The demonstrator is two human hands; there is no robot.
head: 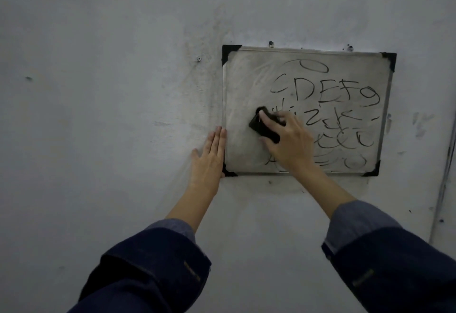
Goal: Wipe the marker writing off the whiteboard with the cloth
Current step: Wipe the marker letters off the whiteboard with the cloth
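A person wipes a whiteboard [306, 112] on a wall with a dark cloth [264, 127].

The right hand [288, 139] holds the cloth, with its fingers curled over it, and presses it on the board near the middle, a bit to the left. The left hand [209, 157] lies flat with straight fingers and holds nothing. It rests on the wall [98, 90], and its fingertips touch the left edge of the board, near the bottom corner. The left part of the board looks smeary and gray. Black marker writing [328, 90] fills the right part, with big letters like C D E F G on top and loops lower down. Both arms wear dark blue sleeves [153, 268].
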